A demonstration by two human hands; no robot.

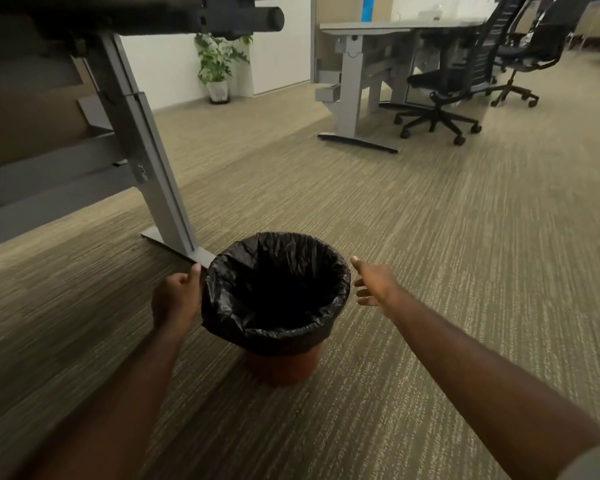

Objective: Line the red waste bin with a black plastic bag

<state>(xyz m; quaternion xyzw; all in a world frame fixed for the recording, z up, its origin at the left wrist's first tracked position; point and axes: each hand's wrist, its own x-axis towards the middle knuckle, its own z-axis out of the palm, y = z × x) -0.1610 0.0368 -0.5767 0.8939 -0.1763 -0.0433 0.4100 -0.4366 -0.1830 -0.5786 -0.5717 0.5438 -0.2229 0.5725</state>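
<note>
The red waste bin [279, 370] stands on the carpet, low in the middle of the view. A black plastic bag [278, 327] sits inside it, and the bag's edge is folded down over the rim, so only the bin's lower part shows red. My left hand [175, 301] is curled against the bag at the bin's left rim, thumb up. My right hand [373, 282] hovers just right of the rim with its fingers spread, a small gap away from the bag, holding nothing.
A grey desk leg [142, 140] and its foot plate stand right behind the bin on the left. Another desk [350, 81], two black office chairs [440, 84] and a potted plant [219, 64] are further back. Striped carpet stretches to the right.
</note>
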